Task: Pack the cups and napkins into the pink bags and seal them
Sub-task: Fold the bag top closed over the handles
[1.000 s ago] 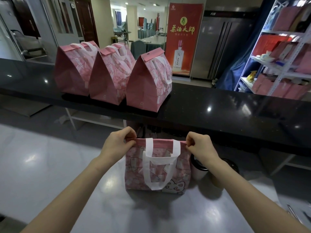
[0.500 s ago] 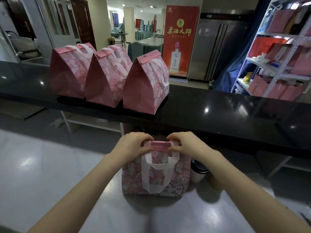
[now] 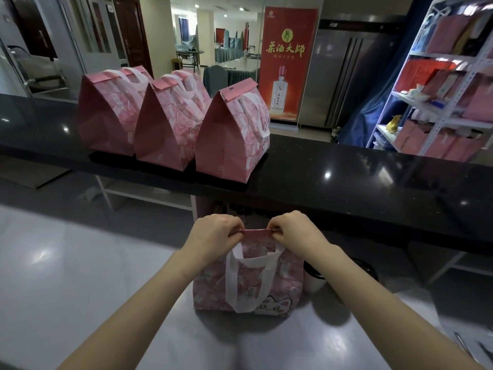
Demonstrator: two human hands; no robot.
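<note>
**Here, two hands pinch the folded top of a pink bag**

At left, three sealed bags stand in a row on the raised black table (image 3: 346, 182), touching side to side. The first bag (image 3: 106, 118), second bag (image 3: 168, 126) and third bag (image 3: 229, 140) each have the top folded over. Below them, on the grey table (image 3: 66, 276), a person's left hand (image 3: 216, 233) pinches the left end of the folded top strip (image 3: 257, 232) of a fourth pink bag (image 3: 248, 287), fingers (image 3: 233, 232) curled against the thumb. This bag stands upright near the middle of the grey table. Its white handle (image 3: 256, 261) hangs down the front above a cartoon cat face (image 3: 272, 305). The right hand (image 3: 293, 231) pinches the strip's right end, fingers likewise curled. Just to the bag's right stands a cup (image 3: 313, 279) with a dark lid, partly hidden by the right forearm. Behind the tables are a red banner (image 3: 286, 62) and, at far right, a white shelf (image 3: 426, 76) of pink and red packages.
</note>
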